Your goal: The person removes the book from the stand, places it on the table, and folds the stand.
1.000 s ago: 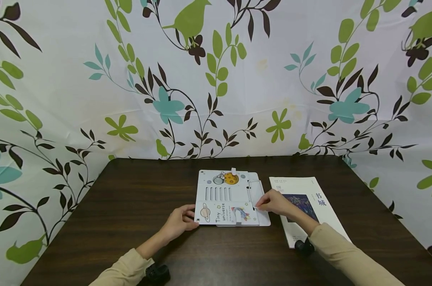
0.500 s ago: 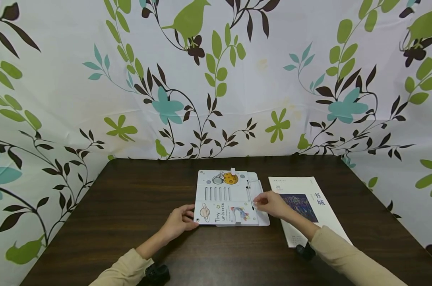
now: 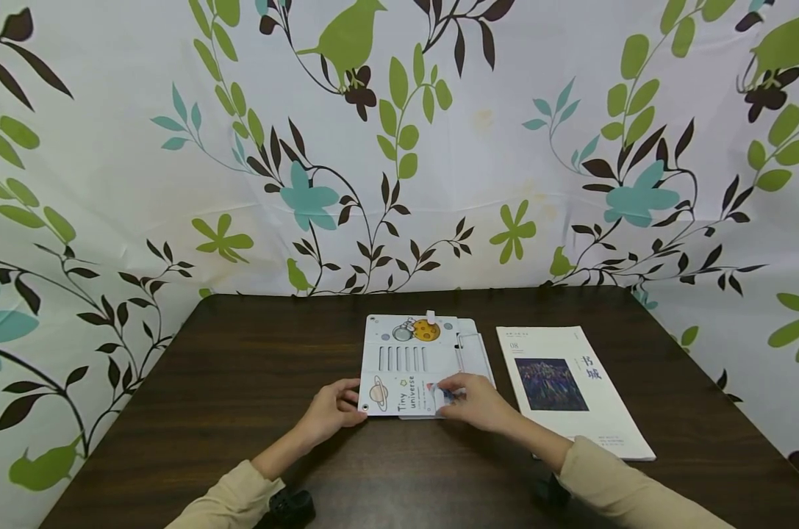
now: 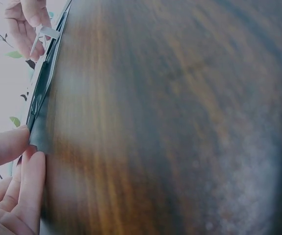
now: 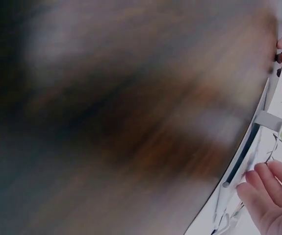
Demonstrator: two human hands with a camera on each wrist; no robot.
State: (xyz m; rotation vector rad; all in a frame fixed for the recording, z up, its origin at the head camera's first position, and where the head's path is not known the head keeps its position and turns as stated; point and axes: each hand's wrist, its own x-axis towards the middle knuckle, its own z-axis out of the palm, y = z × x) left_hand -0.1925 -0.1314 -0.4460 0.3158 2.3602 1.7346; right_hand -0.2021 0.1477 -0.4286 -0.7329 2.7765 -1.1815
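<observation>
A white book stand [image 3: 402,338] printed with planets and "Tiny universe" lies flat in mid-table in the head view. My left hand [image 3: 329,406] pinches its near left corner, thumb and fingers on either side of the edge in the left wrist view. At the near edge, my right hand [image 3: 475,402] has its thumb and fingers around a small white page clip [image 5: 268,120]. The clip's thin arm stands away from the panel in both wrist views. A second page clip [image 3: 431,317] sits on the far edge. The right hand partly covers the rainbow print and the wire bracket [image 3: 459,356].
A white magazine [image 3: 611,422] with a dark picture on its cover lies right of the stand. Both rest on a dark wooden table [image 3: 253,353]. Behind the table hangs a patterned cloth [image 3: 452,242] with leaves and birds.
My right hand has left the wire bracket and moved left and nearer to the page clip on the front edge. The left hand stays at its corner.
</observation>
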